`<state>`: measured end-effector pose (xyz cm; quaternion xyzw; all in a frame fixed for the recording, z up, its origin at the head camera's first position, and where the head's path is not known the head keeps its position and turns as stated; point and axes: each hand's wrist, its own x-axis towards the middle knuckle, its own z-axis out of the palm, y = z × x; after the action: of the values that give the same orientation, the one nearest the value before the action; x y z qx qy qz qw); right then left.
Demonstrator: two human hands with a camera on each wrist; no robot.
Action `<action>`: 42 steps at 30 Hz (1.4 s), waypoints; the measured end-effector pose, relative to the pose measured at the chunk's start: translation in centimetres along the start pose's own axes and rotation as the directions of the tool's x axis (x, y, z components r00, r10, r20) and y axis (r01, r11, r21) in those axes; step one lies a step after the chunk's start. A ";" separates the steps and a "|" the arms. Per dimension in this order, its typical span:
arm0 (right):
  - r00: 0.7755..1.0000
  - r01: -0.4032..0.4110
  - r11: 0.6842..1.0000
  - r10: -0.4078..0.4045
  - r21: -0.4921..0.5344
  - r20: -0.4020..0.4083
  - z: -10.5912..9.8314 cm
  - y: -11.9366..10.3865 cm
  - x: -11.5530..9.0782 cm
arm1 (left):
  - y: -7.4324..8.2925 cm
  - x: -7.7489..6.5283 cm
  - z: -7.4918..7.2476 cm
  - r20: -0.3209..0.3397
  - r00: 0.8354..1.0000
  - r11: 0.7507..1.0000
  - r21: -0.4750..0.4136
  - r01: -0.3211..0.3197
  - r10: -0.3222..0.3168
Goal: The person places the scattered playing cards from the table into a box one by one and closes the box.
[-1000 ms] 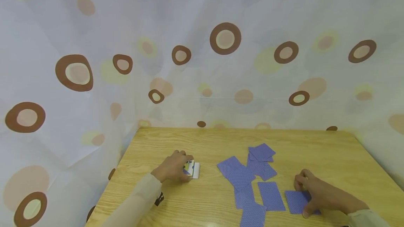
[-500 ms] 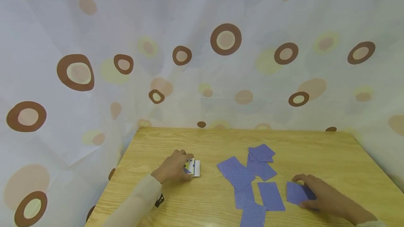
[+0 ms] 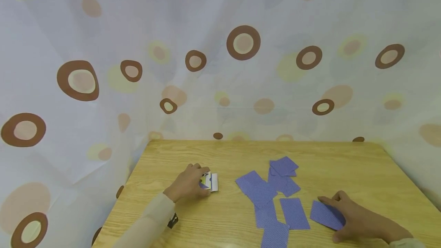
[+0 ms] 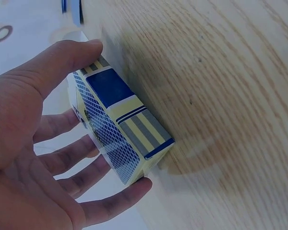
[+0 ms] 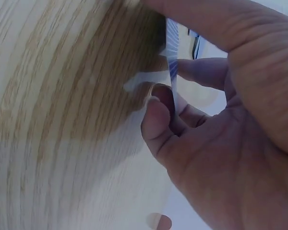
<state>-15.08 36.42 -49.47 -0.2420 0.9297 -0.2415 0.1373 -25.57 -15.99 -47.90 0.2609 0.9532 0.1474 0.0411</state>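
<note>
My left hand (image 3: pixel 187 183) grips a playing card box (image 3: pixel 208 181) by its sides, at the left of the table. A white flap (image 3: pixel 215 182) sticks out from the box's right end. In the left wrist view the box (image 4: pixel 117 112) shows blue, cream and striped sides, thumb on one edge and fingers along the other. At the right, my right hand (image 3: pixel 358 219) pinches a blue-backed playing card (image 3: pixel 326 215), which is tilted. Seen nearly edge-on in the right wrist view, the card (image 5: pixel 173 67) lies between thumb and fingers; whether it is one card or more I cannot tell.
Several blue-backed cards (image 3: pixel 260 194) lie face down and overlapping mid-table. Another card (image 3: pixel 294 213) lies just left of my right hand. The wooden table (image 3: pixel 193 152) meets a spotted curtain (image 3: pixel 206 87) at its back and sides.
My right hand has lifted and tilted the card that lay flat, changing its finger placement on it. My left hand stays put, holding the box, which has tipped slightly.
</note>
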 end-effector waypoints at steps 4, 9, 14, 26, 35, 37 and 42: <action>0.999 0.013 0.999 -0.015 -0.045 -0.030 0.1 0.1 0.1 | 0.0 0.0 0.0 -0.001 1.000 1.000 0.001 -0.008 0.008; 0.995 -0.008 0.983 -0.011 -0.186 -0.101 -0.1 -0.1 0.4 | 0.1 0.1 0.0 0.007 1.000 1.000 -0.006 -0.011 0.011; 0.986 -0.004 0.980 -0.030 -0.198 -0.166 -0.7 -0.2 0.5 | 0.2 0.2 -0.1 0.005 1.000 1.000 -0.007 -0.017 0.017; 0.959 0.043 0.985 -0.088 -0.167 -0.268 -0.6 -0.4 0.6 | 0.6 0.4 -0.1 0.008 0.999 0.999 -0.021 -0.035 0.035; 0.962 0.027 0.994 -0.056 -0.107 -0.269 -0.6 -1.0 0.9 | 0.5 0.1 0.2 0.016 0.999 0.996 -0.079 -0.030 0.032; 0.963 0.031 0.995 -0.055 -0.096 -0.264 -0.7 -1.2 1.0 | 0.6 0.1 0.2 0.014 0.999 0.996 -0.085 -0.031 0.033; 0.957 0.074 0.990 -0.104 -0.117 -0.269 -0.8 -1.5 1.3 | 0.8 0.1 0.0 0.008 0.999 0.995 -0.095 -0.030 0.031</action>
<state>-15.91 34.84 -48.21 -0.2547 0.9394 -0.2290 -0.0169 -25.25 -15.28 -47.70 0.2739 0.9408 0.1917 0.0557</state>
